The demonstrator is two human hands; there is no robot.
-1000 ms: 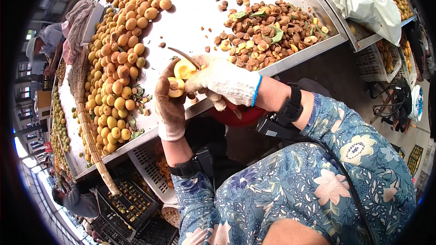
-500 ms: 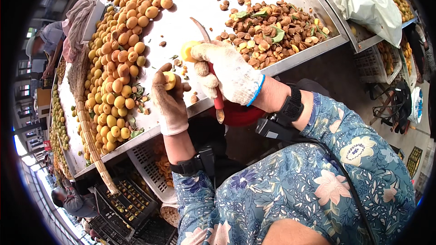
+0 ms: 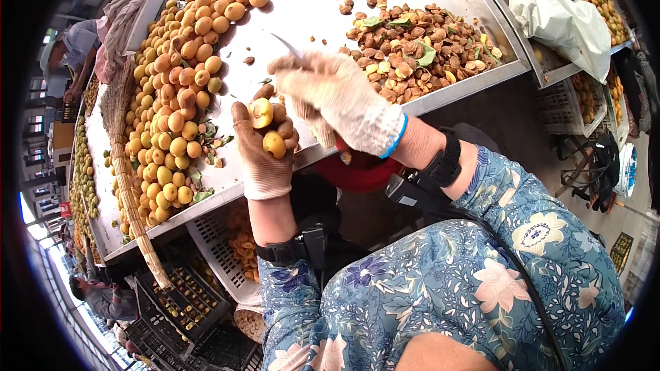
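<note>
Over the table's near edge, my left hand (image 3: 265, 158), in a stained work glove, curls around two yellow apricot pieces. The upper apricot half (image 3: 261, 113) turns its cut face with a hollow toward me; the lower apricot piece (image 3: 274, 145) rests against the fingers. Just to its right, my gloved right hand (image 3: 340, 99) is closed round a pitting knife, whose thin curved blade (image 3: 287, 45) points up and away. Most of the knife's red handle is hidden by the glove. Beyond the right hand lies a heap of brown apricot pits (image 3: 423, 45).
A long pile of whole apricots (image 3: 180, 106) covers the table's left part, with a straw broom (image 3: 132, 192) beside it. The metal rim (image 3: 467, 82) borders the pits. Below are a red basin (image 3: 357, 173), a white crate (image 3: 218, 251) and black trays (image 3: 189, 302). A white bag (image 3: 557, 17) lies right.
The yellow piece at my right fingertips is no longer seen there; my left hand now shows two pieces. My right hand has tilted, and the knife blade has swung leftward.
</note>
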